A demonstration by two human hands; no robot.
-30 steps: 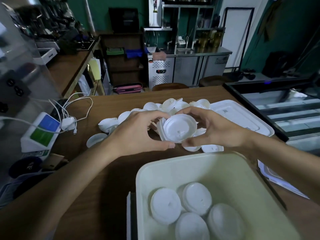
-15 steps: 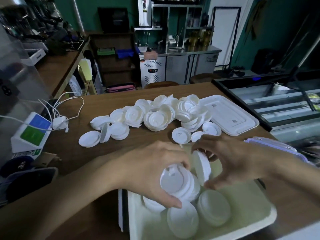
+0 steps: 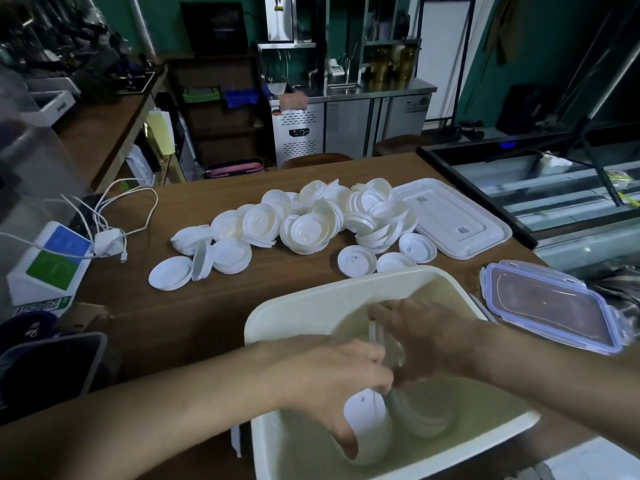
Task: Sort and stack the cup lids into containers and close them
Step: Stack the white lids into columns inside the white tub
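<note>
Inside the cream container (image 3: 346,296), L hand (image 3: 329,379) grips a stack of lids (image 3: 369,427) & R hand (image 3: 426,334) holds upright lids (image 3: 389,344), w/ loose lid pile (image 3: 308,230) on table (image 3: 194,313) behind.

Landmark: wooden table (image 3: 207,323), brown, grain visible. Behind it, against the far wall: stainless steel under-counter unit (image 3: 346,123) with a vented panel and flat doors, and open metal shelving (image 3: 346,29) above. Two round brown stools (image 3: 317,160) between table and steel unit. Walls (image 3: 478,84) dark green. Tall white panel (image 3: 440,57) in a dark frame behind the table, right of the shelving. Left of the table: long wooden side counter (image 3: 104,126), with a dark wooden shelf unit (image 3: 221,126) beside it. Just right of the table: black-framed glass display case (image 3: 554,188). Lighting dim and cool. Floor pale grey beyond the stools.
</note>
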